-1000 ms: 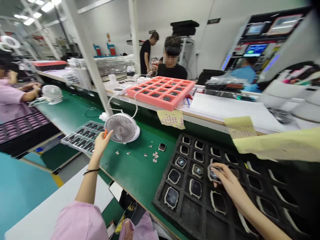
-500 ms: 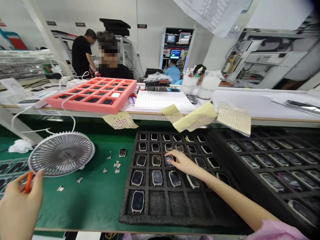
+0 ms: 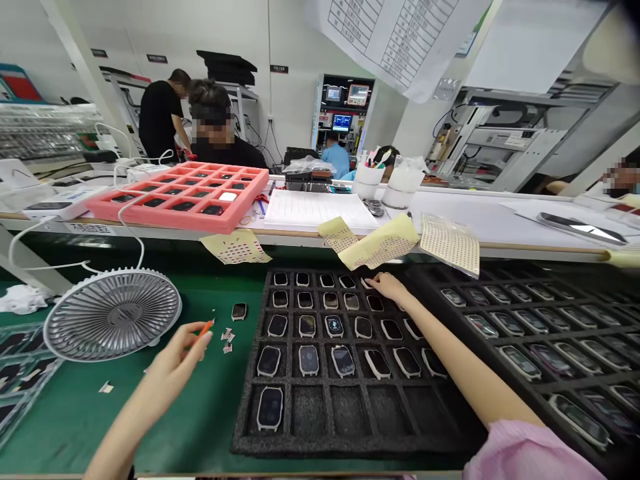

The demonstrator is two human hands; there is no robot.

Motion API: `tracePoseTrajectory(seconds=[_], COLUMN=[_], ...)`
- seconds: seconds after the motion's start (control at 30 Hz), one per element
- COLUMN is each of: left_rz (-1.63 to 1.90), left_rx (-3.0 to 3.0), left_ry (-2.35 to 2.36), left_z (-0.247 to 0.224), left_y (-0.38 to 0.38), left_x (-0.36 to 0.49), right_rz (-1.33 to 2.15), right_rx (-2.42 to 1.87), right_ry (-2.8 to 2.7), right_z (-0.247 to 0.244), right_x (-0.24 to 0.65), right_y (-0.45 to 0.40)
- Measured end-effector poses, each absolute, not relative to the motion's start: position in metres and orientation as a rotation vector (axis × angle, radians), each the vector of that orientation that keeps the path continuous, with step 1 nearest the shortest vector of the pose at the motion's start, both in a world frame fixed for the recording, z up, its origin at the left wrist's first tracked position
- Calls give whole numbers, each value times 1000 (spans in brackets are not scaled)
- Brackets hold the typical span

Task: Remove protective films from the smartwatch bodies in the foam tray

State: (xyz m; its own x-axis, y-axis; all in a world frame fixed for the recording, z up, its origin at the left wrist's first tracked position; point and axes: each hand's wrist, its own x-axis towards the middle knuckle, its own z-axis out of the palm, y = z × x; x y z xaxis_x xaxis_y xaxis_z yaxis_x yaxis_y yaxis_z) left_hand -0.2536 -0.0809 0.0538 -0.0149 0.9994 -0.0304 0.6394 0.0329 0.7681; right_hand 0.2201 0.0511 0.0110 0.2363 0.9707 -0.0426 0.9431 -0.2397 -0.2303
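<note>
While the right hand [image 3: 389,288] stretches across the upper rows of a black foam tray [image 3: 310,441], its fingers [image 3: 373,283] lie extended and unclenched near the tray's far edge; whether anything sits under them cannot be told. The tray's cells hold smartwatch bodies [image 3: 334,326], dark-faced in pale frames, which fill the upper rows, while most of the bottom row stands bare, with a single watch at its left end. The work in hand looks like handling these watches cell by cell, with the right hand now at the far rows. The left hand [image 3: 173,363] is closed in a pinch on a slim orange pick [image 3: 204,329] above the green bench mat [image 3: 90,420], close beside a scatter of small pale scraps [image 3: 227,340] and a loose watch [image 3: 239,311]. Open mat lies between that hand and the tray's left wall, leaving room to move there. On the right, a second black tray of watches [image 3: 520,347] sits tight against the first, leaving little room on that side. A desk fan [image 3: 113,315] lies tilted at the left, and yellow-backed sheets [image 3: 380,243] hang from the shelf edge, just above the right hand.
</note>
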Motion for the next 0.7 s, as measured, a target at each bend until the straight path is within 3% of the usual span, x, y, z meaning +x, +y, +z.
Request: tracePoseTrajectory(seconds=[0.33, 0.7], left_rz=[568, 467], left_rx=[1582, 1761], left_ry=[1381, 1318], left_z=[52, 48], left_y=[-78, -94], left_x=[-219, -193], right_rz=[73, 486], right_rx=[-2543, -2100], right_ry=[-1684, -1378], right_z=[8, 1], right_x=[243, 264], right_y=[43, 53])
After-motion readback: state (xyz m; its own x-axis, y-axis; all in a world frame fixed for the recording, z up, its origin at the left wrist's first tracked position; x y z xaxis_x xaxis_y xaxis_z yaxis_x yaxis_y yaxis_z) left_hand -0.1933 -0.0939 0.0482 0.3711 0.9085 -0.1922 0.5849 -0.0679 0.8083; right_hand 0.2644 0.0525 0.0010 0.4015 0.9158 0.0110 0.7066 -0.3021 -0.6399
